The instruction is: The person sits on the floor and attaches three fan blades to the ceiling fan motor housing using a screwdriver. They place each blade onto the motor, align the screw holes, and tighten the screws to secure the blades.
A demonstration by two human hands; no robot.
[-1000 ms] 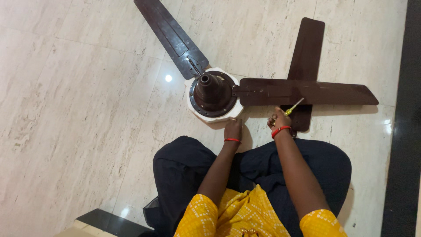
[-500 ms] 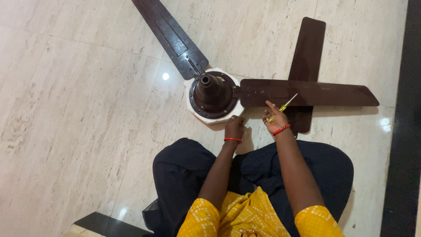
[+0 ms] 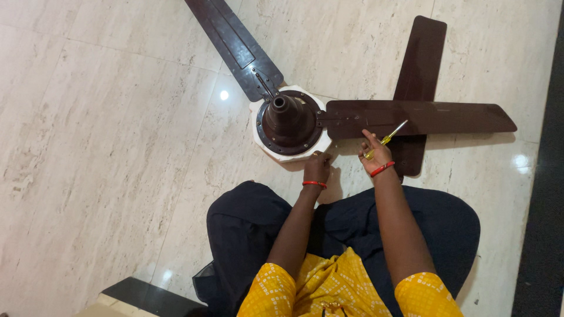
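**Ceiling fan on the floor, both hands at the hub**

Nearest to us: yellow patterned sleeves and dark trousers (image 3: 352, 229), knees spread wide on the pale marble floor (image 3: 106, 147). A dark step or ledge corner (image 3: 147, 296) shows at lower left.

Our left hand (image 3: 317, 167), red bangle at the wrist, rests at the near edge of the white base (image 3: 294, 154) under the fan motor. Its fingers are curled down against that rim; we cannot tell whether they pinch anything small.

Our right hand (image 3: 376, 157), also with a red bangle, holds a yellow-handled screwdriver (image 3: 385, 140). The fingers are closed round the handle, forefinger stretched out toward the blade. The metal shaft angles up and right, lying over the near edge of the right-hand blade (image 3: 423, 116).

Beyond the hands sits the dark brown motor housing (image 3: 289, 120), round, with its short central stem pointing up. The right-hand blade runs from the hub straight out to the right. Beneath it lies a loose blade (image 3: 418, 64), crossing it and running away from us, its near end poking out just right of our right hand. A third blade (image 3: 235, 44) runs up and left out of view.

Farthest right, a black floor border (image 3: 546, 176).
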